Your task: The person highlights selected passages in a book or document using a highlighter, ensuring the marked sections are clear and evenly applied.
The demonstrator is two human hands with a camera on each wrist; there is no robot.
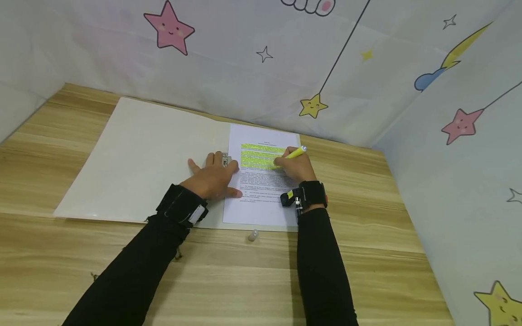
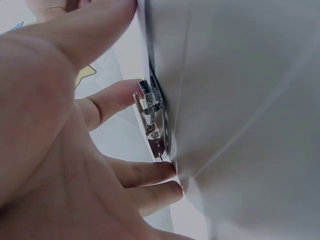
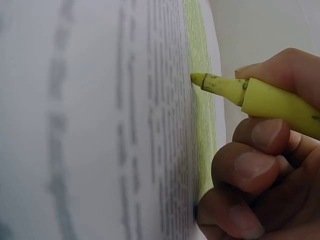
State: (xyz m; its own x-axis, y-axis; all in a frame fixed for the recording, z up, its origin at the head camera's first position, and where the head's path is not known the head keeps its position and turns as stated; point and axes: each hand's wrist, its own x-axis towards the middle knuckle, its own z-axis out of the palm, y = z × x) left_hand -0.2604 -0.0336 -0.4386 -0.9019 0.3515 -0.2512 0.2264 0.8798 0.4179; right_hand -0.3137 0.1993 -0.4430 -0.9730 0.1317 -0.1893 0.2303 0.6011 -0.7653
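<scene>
My right hand (image 1: 301,168) pinches a yellow highlighter (image 1: 297,152), its cap off. In the right wrist view the tip of the highlighter (image 3: 220,84) is right at the printed page, by the yellow-marked lines. The upper text of the white sheet (image 1: 261,213) is covered in yellow; the lower lines are plain black print. My left hand (image 1: 212,180) lies spread at the sheet's left edge, its thumb and a fingertip on the paper. Beside its fingers sits the metal clip (image 2: 151,117) of the open white folder (image 1: 159,149) under the sheet.
A small translucent cap (image 1: 253,235) lies on the wooden table (image 1: 236,280) just in front of the folder. Fabric walls (image 1: 228,77) printed with stars stand behind and at both sides of the table.
</scene>
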